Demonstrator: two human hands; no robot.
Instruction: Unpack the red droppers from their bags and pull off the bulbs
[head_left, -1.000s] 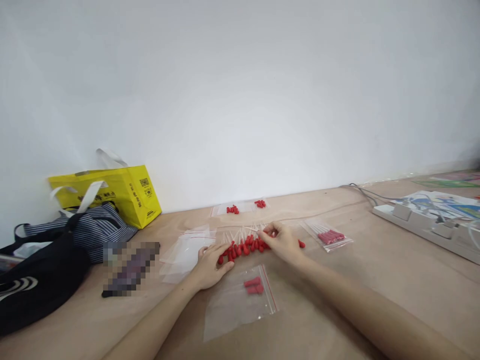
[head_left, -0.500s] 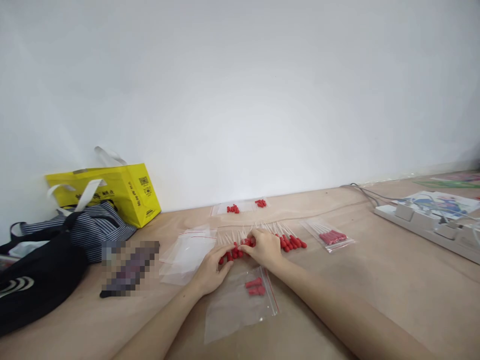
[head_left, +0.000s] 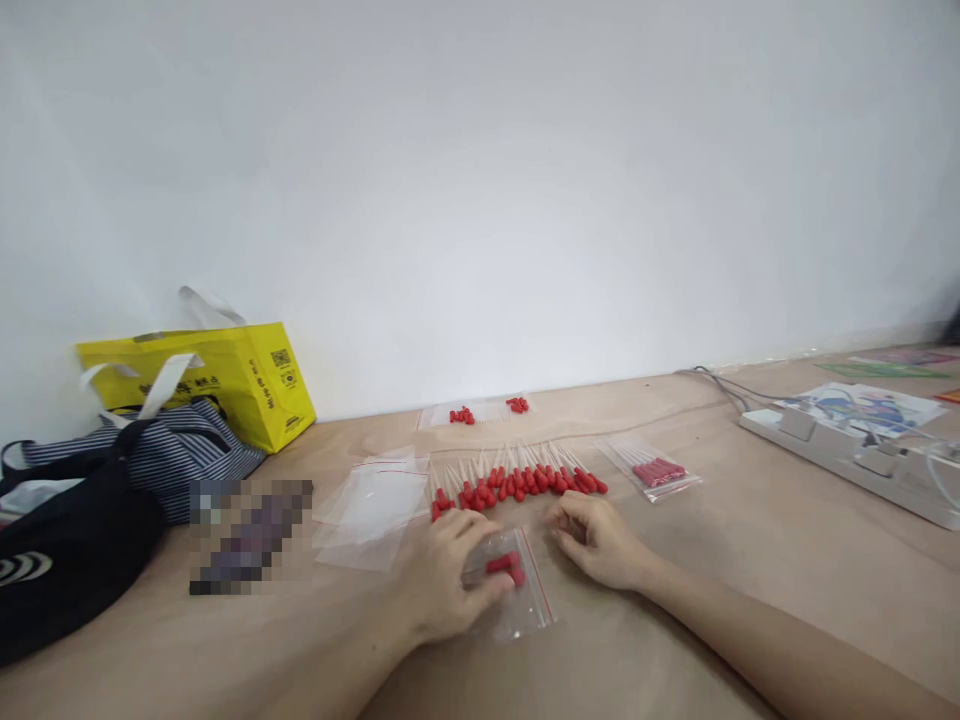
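My left hand (head_left: 457,575), slightly blurred, is on a clear zip bag (head_left: 529,610), its fingers and thumb around the bag's left part. Its thumb lies by the red heads (head_left: 506,565) in the bag; the end under my palm is hidden. My right hand (head_left: 600,540) rests on the table, fingers loosely curled and thumb apart from them, with nothing seen in it. Just beyond both hands lies a row of white sticks with red heads (head_left: 517,482), their thin ends pointing toward the wall.
Flat clear bags (head_left: 379,505) lie to the left. A filled bag of red-headed sticks (head_left: 656,472) lies to the right, more bagged sticks (head_left: 463,415) by the wall. A power strip (head_left: 847,465) with cables is at far right; yellow (head_left: 277,390) and striped (head_left: 199,460) bags stand at left.
Both hands have left the red-headed sticks. My left hand has come back onto the zip bag, whose near end no longer shows; my right hand has moved right onto the table.
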